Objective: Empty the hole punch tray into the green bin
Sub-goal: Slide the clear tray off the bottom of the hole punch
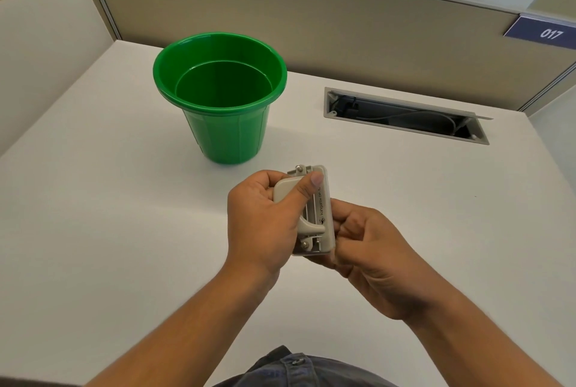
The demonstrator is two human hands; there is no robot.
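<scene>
Tray removal stage: left hand (261,218) fingers clamp the hole punch (314,209); right hand (367,249) fingers pinch its base. Next, carry it over the green bin (219,97).

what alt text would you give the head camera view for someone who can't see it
Two bare hands, left hand and right hand, hold a beige hole punch above a white desk, just short of an upright green bin. An open cable slot lies to the right.
</scene>
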